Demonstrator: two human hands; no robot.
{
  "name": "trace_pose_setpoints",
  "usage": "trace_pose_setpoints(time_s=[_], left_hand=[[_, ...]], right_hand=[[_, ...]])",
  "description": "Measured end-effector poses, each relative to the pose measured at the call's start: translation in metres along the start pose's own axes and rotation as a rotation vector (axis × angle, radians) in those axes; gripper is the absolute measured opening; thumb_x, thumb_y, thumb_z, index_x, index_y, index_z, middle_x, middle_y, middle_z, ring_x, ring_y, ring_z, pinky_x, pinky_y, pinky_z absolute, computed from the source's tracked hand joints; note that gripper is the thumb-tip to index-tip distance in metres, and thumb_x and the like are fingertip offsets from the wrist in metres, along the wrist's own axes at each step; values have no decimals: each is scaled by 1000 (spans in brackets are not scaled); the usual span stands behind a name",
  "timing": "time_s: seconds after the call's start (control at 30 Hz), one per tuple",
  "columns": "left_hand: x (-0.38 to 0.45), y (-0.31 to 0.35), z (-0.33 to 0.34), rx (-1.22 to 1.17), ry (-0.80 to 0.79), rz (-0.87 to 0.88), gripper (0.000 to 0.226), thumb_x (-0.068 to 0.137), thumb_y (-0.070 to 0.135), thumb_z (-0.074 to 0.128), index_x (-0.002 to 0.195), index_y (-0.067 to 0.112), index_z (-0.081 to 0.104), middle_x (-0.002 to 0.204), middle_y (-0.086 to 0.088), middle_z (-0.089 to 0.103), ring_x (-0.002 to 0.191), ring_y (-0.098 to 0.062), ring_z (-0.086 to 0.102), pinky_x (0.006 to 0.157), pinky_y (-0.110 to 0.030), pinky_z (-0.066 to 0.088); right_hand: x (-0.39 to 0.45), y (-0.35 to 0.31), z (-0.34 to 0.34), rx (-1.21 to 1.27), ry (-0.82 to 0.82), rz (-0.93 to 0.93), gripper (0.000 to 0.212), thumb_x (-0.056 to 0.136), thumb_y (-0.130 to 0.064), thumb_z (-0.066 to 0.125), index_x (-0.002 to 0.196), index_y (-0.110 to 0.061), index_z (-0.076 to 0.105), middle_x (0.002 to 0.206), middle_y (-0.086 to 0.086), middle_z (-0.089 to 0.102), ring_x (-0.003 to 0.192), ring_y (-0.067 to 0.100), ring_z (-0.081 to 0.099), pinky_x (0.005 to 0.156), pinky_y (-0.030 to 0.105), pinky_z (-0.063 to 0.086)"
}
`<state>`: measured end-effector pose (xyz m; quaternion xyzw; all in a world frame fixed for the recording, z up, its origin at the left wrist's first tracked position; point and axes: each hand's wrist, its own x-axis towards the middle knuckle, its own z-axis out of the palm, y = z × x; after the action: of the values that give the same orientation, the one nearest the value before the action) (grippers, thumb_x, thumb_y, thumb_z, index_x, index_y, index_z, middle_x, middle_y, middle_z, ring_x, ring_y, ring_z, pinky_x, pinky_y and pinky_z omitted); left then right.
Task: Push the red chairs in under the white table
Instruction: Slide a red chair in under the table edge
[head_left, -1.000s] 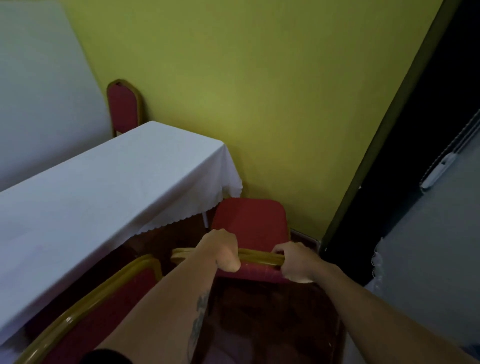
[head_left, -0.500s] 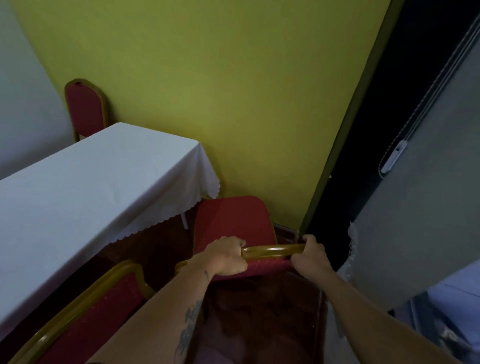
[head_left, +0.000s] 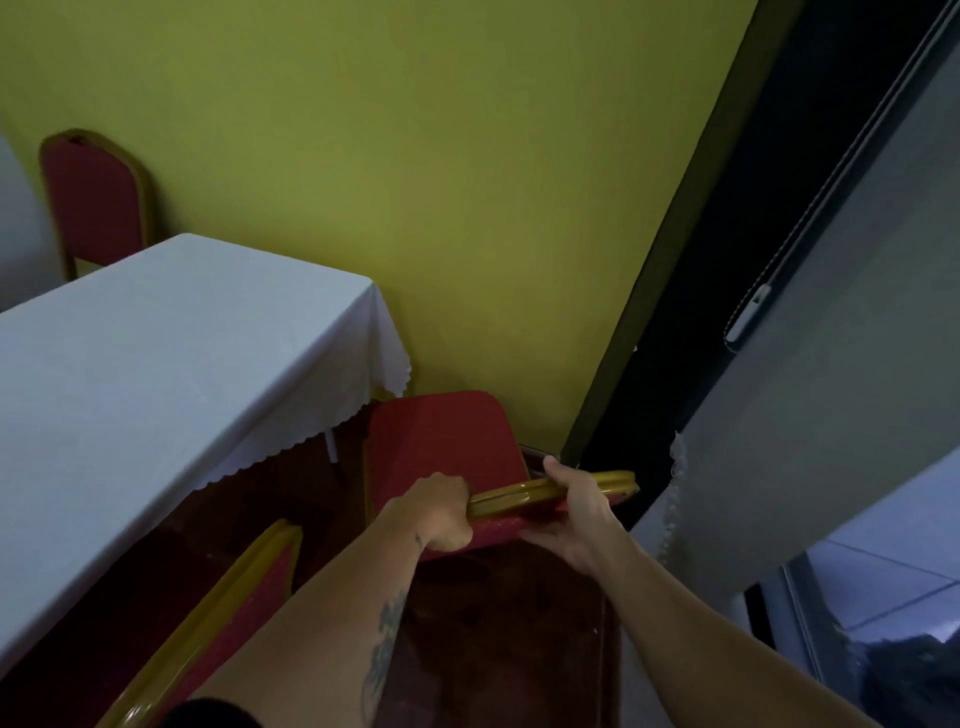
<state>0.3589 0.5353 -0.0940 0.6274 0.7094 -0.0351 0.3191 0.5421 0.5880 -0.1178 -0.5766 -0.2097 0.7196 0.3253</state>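
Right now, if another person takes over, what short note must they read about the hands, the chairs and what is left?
Left hand and right hand both grip the gold top rail of the end chair.
Its seat is beside the white table corner, not under it.
A second chair stands at the near side, also out.
A third chair stands at the far end.
Nothing looks finished yet; the held chair likely goes first.
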Motion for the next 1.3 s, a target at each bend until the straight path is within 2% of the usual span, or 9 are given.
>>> trace_pose_setpoints(time_s=[0.1, 0.27, 0.4, 0.5, 0.73, 0.87, 1.0, 1.13, 1.3], left_hand=[[-5, -3, -4, 21, 8, 16, 12, 89, 13, 57, 99, 19, 57, 96, 1, 56, 92, -25, 59, 84, -38, 53], [-15, -5, -6, 5, -15, 0, 16, 91, 12, 57, 106, 17, 58, 101, -3, 57, 91, -25, 59, 77, -37, 48], [-17, -4, -5, -24, -29, -46, 29, 91, 14, 60, 120, 12, 61, 116, -10, 62, 104, -30, 63, 79, -38, 47], [-16, -3, -9, -52, -15, -82, 36, 88, 17, 65, 123, 11, 61, 115, -9, 60, 111, -31, 64, 79, -38, 47], [-9, 12, -19, -100, 32, -206, 40, 84, 21, 74, 122, 12, 66, 115, -8, 68, 95, -26, 64, 76, -36, 46], [-3, 17, -27, -122, 77, -300, 47, 81, 26, 76, 126, 14, 66, 117, -7, 69, 102, -27, 68, 76, -38, 46], [7, 19, -31, -189, 99, -370, 39, 81, 23, 74, 118, 13, 66, 108, -6, 70, 90, -23, 67, 75, -36, 50], [18, 20, -31, -263, 135, -427, 35, 79, 23, 72, 113, 15, 66, 104, -6, 69, 92, -24, 68, 81, -39, 56], [33, 18, -20, -372, 184, -464, 54, 81, 15, 67, 134, 21, 61, 108, -3, 66, 96, -23, 67, 91, -44, 58]], right_hand=[[3, 0, 11, -24, 67, -30, 82, 84, -20, 81, 152, -11, 36, 127, 28, 64, 105, 47, 70, 70, 65, 63], [4, -6, 22, -74, 62, -75, 77, 84, -13, 72, 153, -5, 38, 120, 25, 67, 105, 42, 71, 59, 57, 62], [4, -14, 28, -154, 28, -64, 36, 88, -10, 68, 121, -2, 55, 100, 22, 64, 95, 38, 71, 63, 55, 63], [11, -26, 31, -227, -41, -27, 10, 94, -8, 63, 93, -4, 53, 87, 19, 62, 88, 35, 68, 73, 56, 60], [46, -57, 41, -325, -233, 66, 13, 96, -7, 59, 91, -7, 47, 95, 19, 55, 93, 36, 62, 80, 56, 56], [72, -70, 57, -425, -309, 63, 15, 91, -10, 62, 92, -9, 47, 90, 16, 56, 88, 33, 64, 69, 51, 58], [92, -82, 74, -478, -373, 100, 11, 89, -11, 62, 88, -8, 51, 87, 16, 58, 86, 33, 64, 69, 49, 58], [110, -90, 87, -503, -401, 99, 11, 86, -9, 61, 83, -9, 50, 85, 15, 57, 86, 33, 62, 73, 50, 59], [125, -96, 100, -525, -405, 90, 10, 82, -9, 60, 86, -9, 51, 82, 14, 57, 81, 31, 62, 72, 48, 60]])
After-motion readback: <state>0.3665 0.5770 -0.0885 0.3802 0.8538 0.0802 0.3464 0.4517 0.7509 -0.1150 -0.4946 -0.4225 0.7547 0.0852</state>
